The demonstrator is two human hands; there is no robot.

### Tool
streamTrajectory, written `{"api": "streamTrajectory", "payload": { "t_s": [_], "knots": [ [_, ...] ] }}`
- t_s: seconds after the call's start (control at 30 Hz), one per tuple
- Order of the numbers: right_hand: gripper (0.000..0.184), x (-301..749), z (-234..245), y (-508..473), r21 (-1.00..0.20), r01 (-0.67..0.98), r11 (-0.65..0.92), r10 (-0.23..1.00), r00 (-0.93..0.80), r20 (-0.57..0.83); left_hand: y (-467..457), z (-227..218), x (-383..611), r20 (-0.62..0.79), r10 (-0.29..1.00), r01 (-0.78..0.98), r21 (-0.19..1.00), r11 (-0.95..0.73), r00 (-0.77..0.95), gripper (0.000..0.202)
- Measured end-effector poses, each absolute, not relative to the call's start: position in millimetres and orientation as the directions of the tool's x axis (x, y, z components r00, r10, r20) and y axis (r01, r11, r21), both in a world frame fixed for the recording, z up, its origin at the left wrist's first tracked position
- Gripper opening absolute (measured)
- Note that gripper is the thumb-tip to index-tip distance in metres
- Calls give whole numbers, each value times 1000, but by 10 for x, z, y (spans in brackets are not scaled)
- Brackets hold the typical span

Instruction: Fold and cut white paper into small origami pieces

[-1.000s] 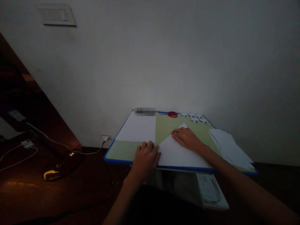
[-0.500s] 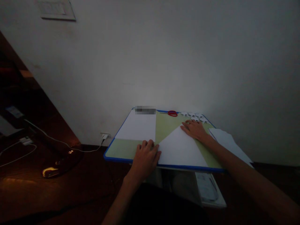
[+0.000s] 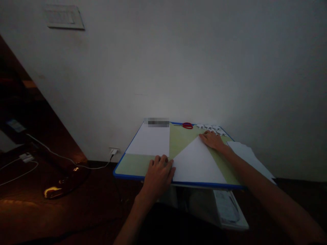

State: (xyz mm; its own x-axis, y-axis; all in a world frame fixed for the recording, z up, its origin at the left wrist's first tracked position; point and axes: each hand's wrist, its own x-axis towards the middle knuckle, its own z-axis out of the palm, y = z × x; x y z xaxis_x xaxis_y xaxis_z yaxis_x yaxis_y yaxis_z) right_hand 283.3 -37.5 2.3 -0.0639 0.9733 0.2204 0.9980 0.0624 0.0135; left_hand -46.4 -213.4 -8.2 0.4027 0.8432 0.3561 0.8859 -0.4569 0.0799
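A sheet of white paper, folded to a triangular outline, lies on a pale green table top with a blue rim. My left hand rests at the paper's left corner, fingers bent but apart, thumb side touching its edge. At the far tip of the paper, my right hand lies palm down with its fingers stretched over the corner, pressing rather than gripping. Whether the right fingertips pinch the edge is too dark to make out fully.
Flat at the left lies another white sheet. Red-handled scissors lie at the back, beside several white cut-paper shapes. Loose paper sheets overhang the right side. A wall stands behind; a white cable runs to an outlet.
The view has tilted up slightly, so everything sits a little lower in the picture. My right fingers have shifted slightly at the paper's tip; my left hand stays at its corner.
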Motion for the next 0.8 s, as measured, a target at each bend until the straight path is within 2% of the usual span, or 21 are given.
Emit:
{"api": "streamTrajectory", "payload": {
  "t_s": [0.13,0.27,0.37,0.5,0.6,0.8],
  "knots": [
    [38,2854,-1,-261,-85,996,-17,977,34,211,-2115,-43,-485,325,841,871,91,-482,432,30],
    [41,2798,-66,-221,-151,984,-92,963,126,238,-2024,226,-468,309,845,877,66,-476,436,32],
    [41,2769,-82,-209,-191,976,-102,956,149,252,-1847,540,-344,336,842,893,9,-451,422,35],
    [41,2761,-65,-212,-221,973,-63,950,126,284,-1331,810,58,292,804,844,-22,-537,519,34],
    [40,2763,-54,-225,-222,975,-10,945,82,318,-806,755,441,211,769,789,-20,-614,604,26],
    [38,2794,-70,-214,-212,976,48,942,27,336,-199,358,889,129,759,769,-44,-638,638,38]
  ]
}}
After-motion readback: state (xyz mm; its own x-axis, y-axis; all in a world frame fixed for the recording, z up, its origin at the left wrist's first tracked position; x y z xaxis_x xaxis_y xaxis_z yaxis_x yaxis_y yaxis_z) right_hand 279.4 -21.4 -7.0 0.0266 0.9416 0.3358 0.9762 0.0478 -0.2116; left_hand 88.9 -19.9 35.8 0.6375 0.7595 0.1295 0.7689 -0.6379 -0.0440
